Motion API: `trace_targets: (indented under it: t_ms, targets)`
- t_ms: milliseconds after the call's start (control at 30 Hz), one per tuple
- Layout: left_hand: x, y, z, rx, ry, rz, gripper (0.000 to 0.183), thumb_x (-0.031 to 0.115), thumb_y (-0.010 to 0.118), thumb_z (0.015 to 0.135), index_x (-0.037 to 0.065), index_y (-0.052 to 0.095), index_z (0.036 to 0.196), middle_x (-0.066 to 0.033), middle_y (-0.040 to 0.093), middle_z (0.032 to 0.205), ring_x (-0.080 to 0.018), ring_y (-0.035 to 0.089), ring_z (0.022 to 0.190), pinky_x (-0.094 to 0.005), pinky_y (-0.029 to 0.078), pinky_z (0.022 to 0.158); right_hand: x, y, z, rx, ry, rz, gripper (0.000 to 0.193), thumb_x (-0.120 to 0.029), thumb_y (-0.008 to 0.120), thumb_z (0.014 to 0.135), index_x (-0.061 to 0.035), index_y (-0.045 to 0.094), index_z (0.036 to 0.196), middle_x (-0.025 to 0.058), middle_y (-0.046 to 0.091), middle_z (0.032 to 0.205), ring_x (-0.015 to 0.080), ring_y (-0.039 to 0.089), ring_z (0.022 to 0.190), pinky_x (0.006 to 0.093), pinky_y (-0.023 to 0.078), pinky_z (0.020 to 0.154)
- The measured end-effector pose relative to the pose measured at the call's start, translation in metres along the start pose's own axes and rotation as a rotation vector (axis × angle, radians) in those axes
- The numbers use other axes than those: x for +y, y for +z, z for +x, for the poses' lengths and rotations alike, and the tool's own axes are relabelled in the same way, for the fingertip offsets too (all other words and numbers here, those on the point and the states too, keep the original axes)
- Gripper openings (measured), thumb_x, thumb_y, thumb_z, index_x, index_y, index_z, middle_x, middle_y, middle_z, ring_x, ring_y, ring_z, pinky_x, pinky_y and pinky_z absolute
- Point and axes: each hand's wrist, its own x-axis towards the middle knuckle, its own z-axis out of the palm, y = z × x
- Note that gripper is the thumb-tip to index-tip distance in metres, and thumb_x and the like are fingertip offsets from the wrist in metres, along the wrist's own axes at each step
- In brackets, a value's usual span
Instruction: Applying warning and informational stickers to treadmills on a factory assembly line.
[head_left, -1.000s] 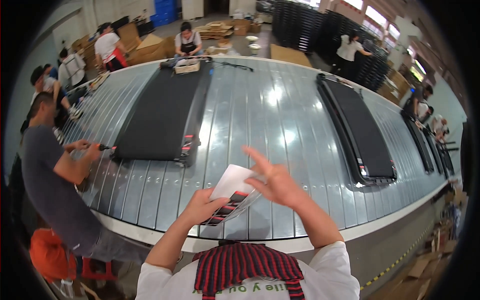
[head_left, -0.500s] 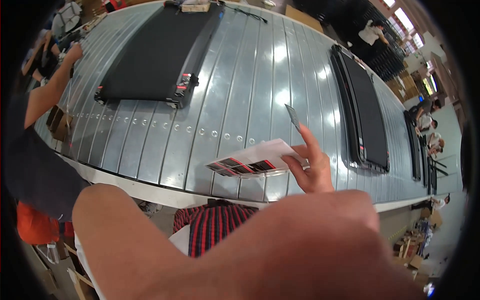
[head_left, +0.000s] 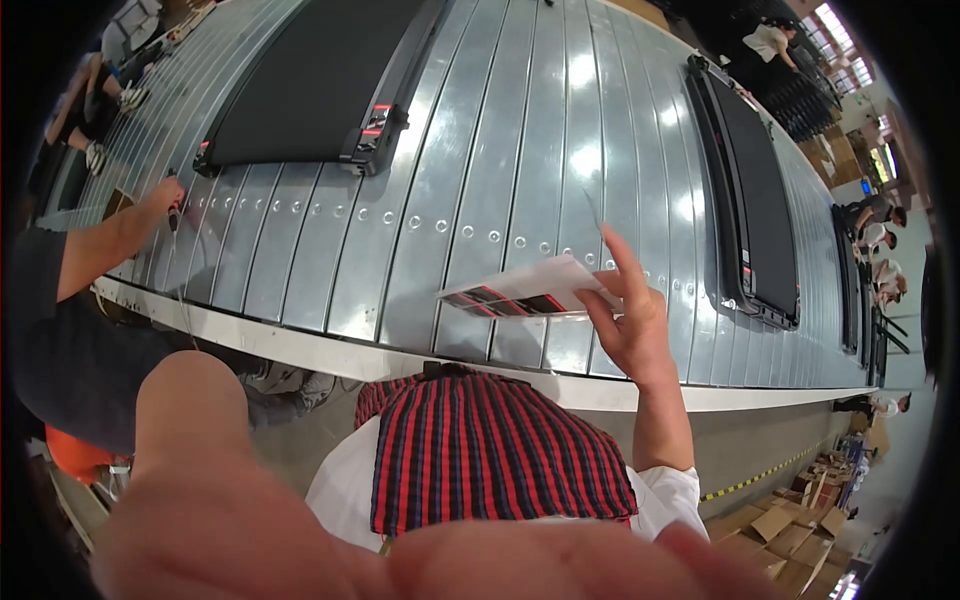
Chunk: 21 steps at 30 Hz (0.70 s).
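Observation:
My right hand is raised above the metal slat line, gripping a white sheet with black-and-red stickers between thumb and fingers. On the tip of its raised index finger stands a thin small label, seen nearly edge-on. My left forearm is bent close to the camera, and my left hand fills the lower edge, blurred; its fingers cannot be made out. A black treadmill deck with red-marked end caps lies ahead to the left, apart from both hands.
A second treadmill deck lies at the right. At the left, another person's hand holds a corded tool over the slats. A striped red-and-black apron covers my front. Cardboard boxes lie on the floor at lower right.
My left hand has dropped toward the lower edge, uncovering the apron and right forearm. The right hand still holds the sheet and label. The other person's hand has come lower with the tool.

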Motion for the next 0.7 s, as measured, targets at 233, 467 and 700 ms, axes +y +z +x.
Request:
trace_targets:
  t_ms: [233,467,700]
  targets:
    - [0.003,-0.002,0.003,-0.014,0.042,0.097,0.043,0.015,0.057,0.080,0.009,0.038,0.118,-0.0154,0.063,0.100,-0.0217,0.063,0.076,-0.0315,0.051,0.068,0.010,0.003,-0.007,-0.024,0.003,0.067,0.069,0.005,0.065,0.072,-0.0151,0.038,0.132,0.0087,0.066,0.081,0.0274,0.064,0.072,0.0339,0.050,0.063]
    - [0.019,-0.006,-0.002,-0.044,0.072,0.228,0.047,0.019,0.056,0.083,0.012,0.033,0.123,-0.0155,0.063,0.101,-0.0219,0.064,0.073,-0.0307,0.051,0.065,0.012,0.003,-0.005,-0.097,0.057,0.030,0.068,0.001,0.066,0.073,-0.0191,0.038,0.133,0.0095,0.066,0.083,0.0283,0.064,0.077,0.0349,0.049,0.067]
    - [0.038,-0.023,0.000,-0.031,0.105,0.382,0.052,0.024,0.055,0.085,0.014,0.029,0.129,-0.0155,0.062,0.102,-0.0221,0.064,0.071,-0.0300,0.052,0.062,0.022,0.008,-0.005,-0.146,-0.019,0.118,0.067,0.001,0.065,0.074,-0.0162,0.037,0.133,0.0107,0.066,0.082,0.0281,0.064,0.076,0.0338,0.049,0.066]
